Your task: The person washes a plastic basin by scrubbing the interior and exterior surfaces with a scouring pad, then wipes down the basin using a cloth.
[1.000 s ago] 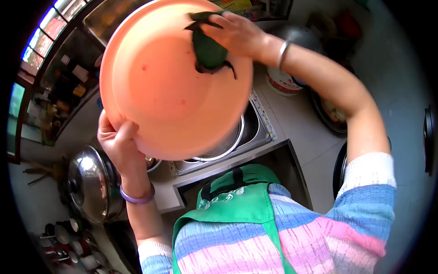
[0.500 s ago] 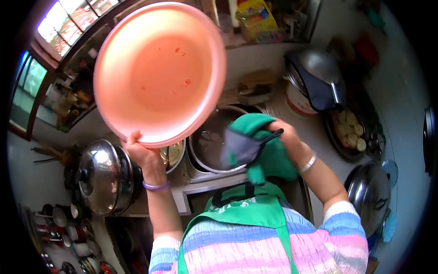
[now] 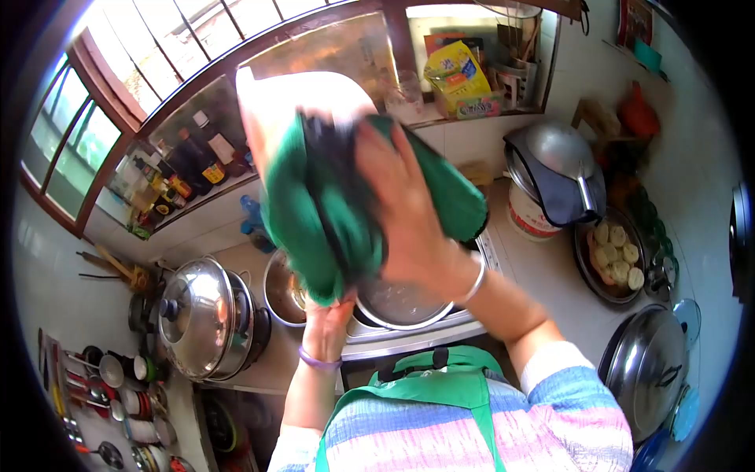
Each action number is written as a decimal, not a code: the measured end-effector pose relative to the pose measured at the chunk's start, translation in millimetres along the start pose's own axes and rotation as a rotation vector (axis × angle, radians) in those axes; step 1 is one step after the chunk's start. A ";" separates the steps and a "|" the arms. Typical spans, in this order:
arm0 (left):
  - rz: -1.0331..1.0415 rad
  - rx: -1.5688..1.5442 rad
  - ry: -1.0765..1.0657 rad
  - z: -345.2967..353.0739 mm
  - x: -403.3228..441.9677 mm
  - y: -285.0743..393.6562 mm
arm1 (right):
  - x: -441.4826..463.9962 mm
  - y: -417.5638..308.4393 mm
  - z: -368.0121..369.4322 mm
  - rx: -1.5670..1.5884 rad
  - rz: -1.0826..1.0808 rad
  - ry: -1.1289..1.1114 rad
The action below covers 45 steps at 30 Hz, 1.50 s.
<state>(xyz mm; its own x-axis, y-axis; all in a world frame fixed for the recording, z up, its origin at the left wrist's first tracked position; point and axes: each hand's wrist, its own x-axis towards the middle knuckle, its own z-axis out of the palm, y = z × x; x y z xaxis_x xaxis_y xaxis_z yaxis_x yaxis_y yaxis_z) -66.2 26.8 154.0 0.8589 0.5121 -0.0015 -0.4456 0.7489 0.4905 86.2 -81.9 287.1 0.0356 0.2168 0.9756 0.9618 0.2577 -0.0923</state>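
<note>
A pink plastic basin (image 3: 314,88) is held up in front of me, mostly hidden behind a green and dark grey cloth (image 3: 314,204). My left hand (image 3: 326,318) is closed at the basin's lower edge, its fingertips partly covered by the cloth. Against the basin, my right hand (image 3: 409,212) grips the bunched cloth, its fingers blurred by motion. Beneath my hands a metal pan (image 3: 405,305) sits in the sink, and a steel bowl (image 3: 277,293) stands to its left.
On the left stands a lidded steel pot (image 3: 200,315). Bottles (image 3: 200,161) line the windowsill. To the right are a white bucket (image 3: 528,214) topped by a metal wok or lid, a dish of pale round pieces (image 3: 617,256), and a large domed lid (image 3: 645,370).
My right hand has carried the cloth up and left from beside the basin onto it. The basin has turned and shifted right, so its inside is now mostly covered.
</note>
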 end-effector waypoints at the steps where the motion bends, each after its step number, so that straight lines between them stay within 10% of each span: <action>1: 0.100 -0.020 0.209 13.9 -4.1 -4.7 | 20.1 19.9 1.0 0.043 0.030 -0.038; 3: 0.021 0.043 0.314 0.6 -16.3 -4.6 | 54.5 66.1 5.7 0.125 0.051 -0.221; 5: -0.023 -0.017 0.318 0.9 -25.8 -9.9 | 77.0 81.1 3.6 0.470 0.653 -0.533; 9: 0.212 -0.013 0.110 -6.5 -26.1 -18.0 | 40.3 65.4 20.7 0.251 0.063 -0.299; 13: 0.326 0.014 0.201 7.8 -23.3 -10.4 | 4.5 -6.0 3.1 0.073 0.086 0.006; 19: 0.214 -0.172 -0.049 23.0 7.9 -8.1 | -99.2 -39.6 29.1 0.141 0.100 -0.244; 23: 0.123 0.162 0.622 14.5 1.7 -10.4 | -50.0 -12.4 20.4 0.090 0.130 -0.100; 26: 0.009 0.002 0.381 -22.6 -25.3 -8.5 | 8.0 31.4 24.0 -0.013 0.213 -0.144; 30: -0.066 0.043 0.332 -13.7 -54.7 -13.1 | 39.4 127.3 24.4 0.654 0.588 -0.650; 33: -0.028 0.003 0.295 -18.4 -58.3 -14.9 | -11.3 124.2 46.1 1.558 1.230 -0.453; 39: 0.109 -0.035 0.213 -31.8 -43.0 11.1 | -91.6 21.6 91.5 2.349 1.284 0.115; 43: 0.156 -0.035 0.144 -31.2 -27.3 24.2 | -115.6 -43.4 79.2 2.014 1.431 0.256; 45: 0.153 -0.033 0.104 -28.2 -20.4 15.8 | -135.9 -77.0 75.2 1.468 1.143 0.163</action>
<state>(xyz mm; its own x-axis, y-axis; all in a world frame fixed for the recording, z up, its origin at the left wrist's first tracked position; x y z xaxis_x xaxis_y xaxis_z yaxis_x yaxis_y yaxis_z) -97.9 40.0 137.3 0.7503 0.6608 -0.0200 -0.5788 0.6711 0.4632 -13.1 -60.4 146.7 0.5198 0.7903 0.3244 -0.5121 0.5923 -0.6220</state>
